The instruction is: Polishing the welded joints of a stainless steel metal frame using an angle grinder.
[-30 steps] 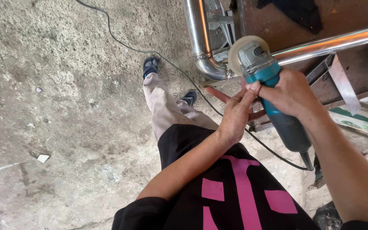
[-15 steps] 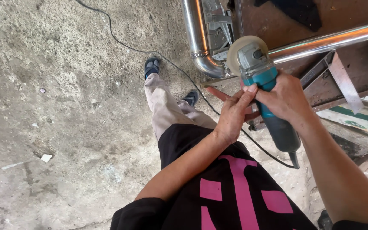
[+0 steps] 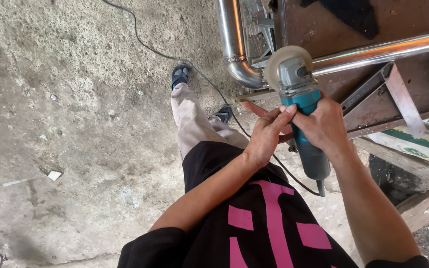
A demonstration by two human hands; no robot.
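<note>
My right hand grips the teal body of an angle grinder. Its pale round disc points up at a bent, shiny steel pipe, close to the pipe's elbow. My left hand rests against the grinder's body from the left, fingers stretched along it and touching my right hand. The grinder's black cord hangs from its tail and runs across the floor. Whether the disc touches the pipe cannot be told.
The pipe lies on a rusty brown metal bench with an angle-iron frame. My legs and sandalled feet stand on rough concrete floor. A black cable trails away at the top. Wooden planks and debris lie at the lower right.
The grinder and both hands have shifted slightly left and down, nearer the pipe's elbow. The grip looks the same.
</note>
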